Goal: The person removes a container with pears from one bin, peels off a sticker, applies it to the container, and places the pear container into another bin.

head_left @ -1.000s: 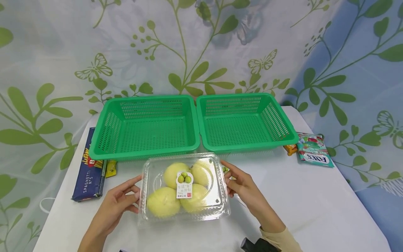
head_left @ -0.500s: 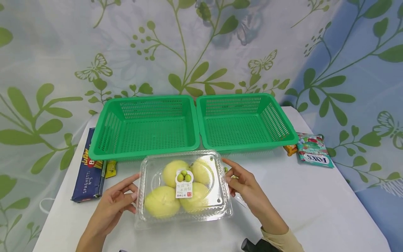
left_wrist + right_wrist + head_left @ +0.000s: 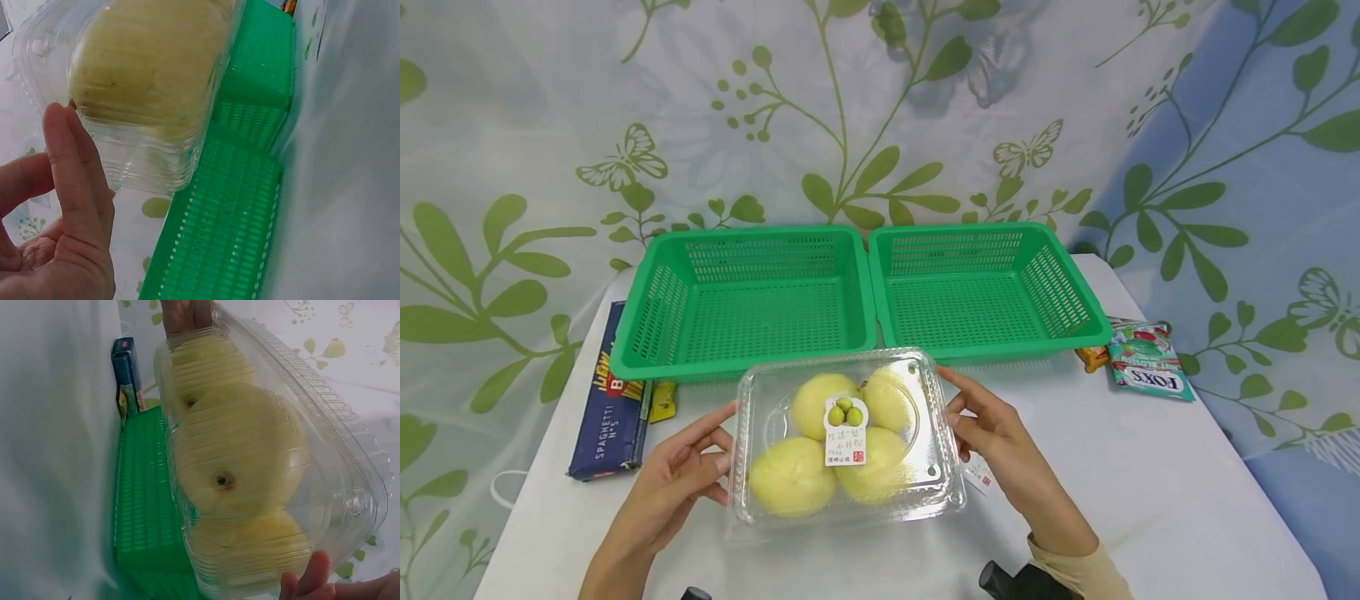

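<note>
A clear plastic clamshell box point(image 3: 846, 533) with several pale yellow pears point(image 3: 793, 479) and a white label point(image 3: 846, 447) is held up between both hands, slightly tilted, in front of the baskets. My left hand point(image 3: 673, 487) supports its left end; the left wrist view shows straight fingers point(image 3: 65, 165) touching the box corner, the thumb behind them. At the other end, my right hand point(image 3: 1003, 442) has its index finger stretched along the side. In the right wrist view, fingertips point(image 3: 315, 572) meet the near end of the box. Part of the right fingers is hidden behind it.
Two green baskets point(image 3: 745, 367) stand side by side at the back. A dark blue spaghetti box point(image 3: 610, 433) and a yellow packet point(image 3: 662, 402) lie left; an orange packet point(image 3: 1093, 358) and Fox's bag point(image 3: 1150, 362) lie right. A small printed card point(image 3: 979, 473) shows below the right hand.
The clamshell box has risen a little and shifted slightly right, its right end tipping further up. My right hand has moved up and right with it; more of the printed card shows beneath.
</note>
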Action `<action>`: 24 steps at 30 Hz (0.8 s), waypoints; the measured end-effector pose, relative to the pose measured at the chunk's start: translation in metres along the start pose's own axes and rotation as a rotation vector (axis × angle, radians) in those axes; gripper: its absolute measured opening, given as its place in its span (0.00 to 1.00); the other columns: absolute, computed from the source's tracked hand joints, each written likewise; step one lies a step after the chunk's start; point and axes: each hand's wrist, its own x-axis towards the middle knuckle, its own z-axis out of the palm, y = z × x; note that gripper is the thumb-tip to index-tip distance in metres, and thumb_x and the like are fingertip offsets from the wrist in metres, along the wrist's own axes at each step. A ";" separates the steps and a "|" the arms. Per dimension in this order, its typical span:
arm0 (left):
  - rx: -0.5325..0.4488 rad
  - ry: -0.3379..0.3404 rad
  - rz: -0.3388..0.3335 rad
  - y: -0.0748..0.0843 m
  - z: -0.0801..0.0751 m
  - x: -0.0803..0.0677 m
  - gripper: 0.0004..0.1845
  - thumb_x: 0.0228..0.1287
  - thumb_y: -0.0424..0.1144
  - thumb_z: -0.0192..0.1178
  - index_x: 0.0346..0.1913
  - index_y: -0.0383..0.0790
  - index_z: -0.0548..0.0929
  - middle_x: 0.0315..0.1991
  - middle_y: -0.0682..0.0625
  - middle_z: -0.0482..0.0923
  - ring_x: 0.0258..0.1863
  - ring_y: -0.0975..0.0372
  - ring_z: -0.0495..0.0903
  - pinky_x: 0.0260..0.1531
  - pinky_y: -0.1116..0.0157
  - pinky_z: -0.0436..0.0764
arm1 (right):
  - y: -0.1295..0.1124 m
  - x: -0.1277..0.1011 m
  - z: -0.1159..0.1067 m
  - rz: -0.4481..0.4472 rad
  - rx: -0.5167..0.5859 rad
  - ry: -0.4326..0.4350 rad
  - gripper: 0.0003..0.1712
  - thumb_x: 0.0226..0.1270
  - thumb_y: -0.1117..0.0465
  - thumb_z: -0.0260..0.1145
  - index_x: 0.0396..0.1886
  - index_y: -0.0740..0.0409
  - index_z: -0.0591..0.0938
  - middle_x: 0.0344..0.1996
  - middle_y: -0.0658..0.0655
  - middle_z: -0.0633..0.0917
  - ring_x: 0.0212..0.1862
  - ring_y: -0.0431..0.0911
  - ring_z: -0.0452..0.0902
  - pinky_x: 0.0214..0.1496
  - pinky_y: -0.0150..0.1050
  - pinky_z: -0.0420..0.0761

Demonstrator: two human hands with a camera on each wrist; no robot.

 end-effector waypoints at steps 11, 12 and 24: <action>-0.028 0.006 0.044 0.008 0.010 0.012 0.34 0.69 0.16 0.41 0.76 0.36 0.62 0.43 0.52 0.76 0.40 0.71 0.84 0.30 0.69 0.87 | -0.009 0.003 -0.007 -0.042 0.011 0.014 0.31 0.78 0.67 0.52 0.78 0.55 0.62 0.36 0.49 0.73 0.27 0.39 0.67 0.27 0.35 0.76; -0.034 0.006 0.041 0.008 0.010 0.012 0.34 0.69 0.16 0.41 0.76 0.36 0.62 0.43 0.52 0.76 0.40 0.71 0.84 0.30 0.69 0.87 | -0.009 0.003 -0.008 -0.039 0.011 0.014 0.31 0.78 0.67 0.52 0.78 0.55 0.63 0.36 0.49 0.73 0.27 0.39 0.67 0.27 0.35 0.76; -0.113 0.022 0.053 0.002 0.018 0.019 0.33 0.71 0.17 0.39 0.77 0.39 0.62 0.44 0.53 0.75 0.38 0.70 0.83 0.31 0.71 0.87 | -0.010 0.006 -0.015 -0.053 0.001 0.028 0.30 0.77 0.69 0.51 0.77 0.58 0.63 0.36 0.50 0.73 0.26 0.39 0.69 0.26 0.34 0.75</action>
